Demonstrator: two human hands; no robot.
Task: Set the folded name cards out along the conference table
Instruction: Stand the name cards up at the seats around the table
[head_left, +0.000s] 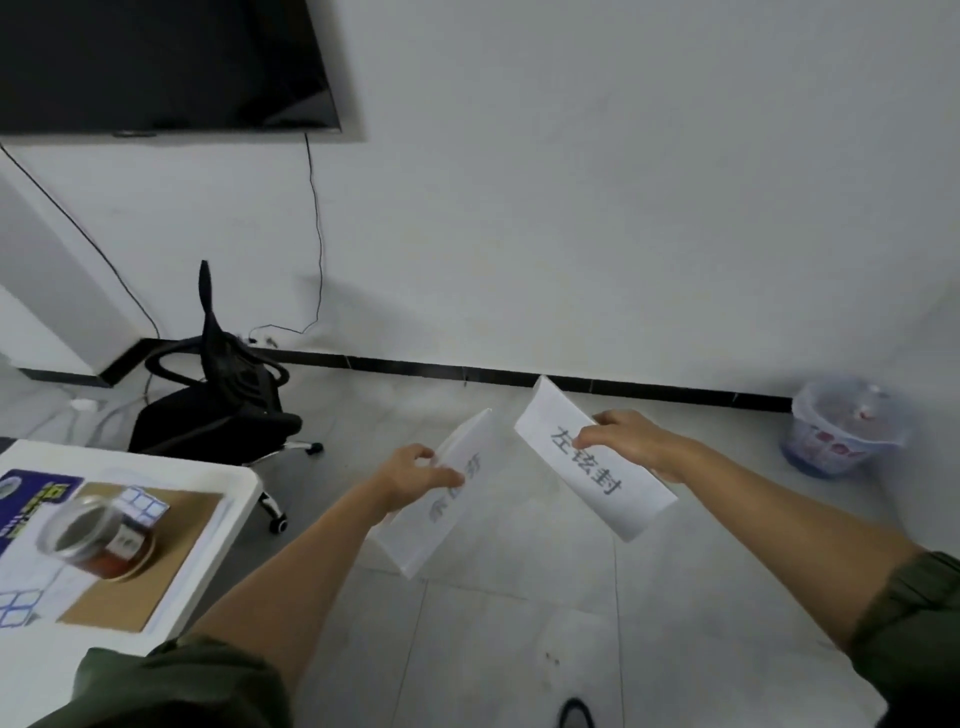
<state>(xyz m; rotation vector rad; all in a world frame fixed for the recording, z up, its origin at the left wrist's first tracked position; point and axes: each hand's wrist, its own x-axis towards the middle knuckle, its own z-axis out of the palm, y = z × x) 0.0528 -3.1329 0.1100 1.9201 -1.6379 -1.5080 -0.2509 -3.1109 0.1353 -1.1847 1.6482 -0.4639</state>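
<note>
I hold one folded white name card in each hand, out over the grey tiled floor. My left hand (410, 475) pinches the left name card (441, 519) near its upper half; its print is blurred. In my right hand (631, 441) is the right name card (582, 467), gripped along its far edge, with three dark characters facing me. The two cards are apart, angled away from each other. The white table (228, 499) lies to my lower left, beside my left forearm; only its corner shows.
On the table sit a clear jar (96, 535), a cube puzzle (140, 504), a brown board (156, 561) and a blue printed sheet. A black office chair (223, 395) stands behind the table. A lined waste bin (847, 431) is at the wall, right. A dark screen hangs upper left.
</note>
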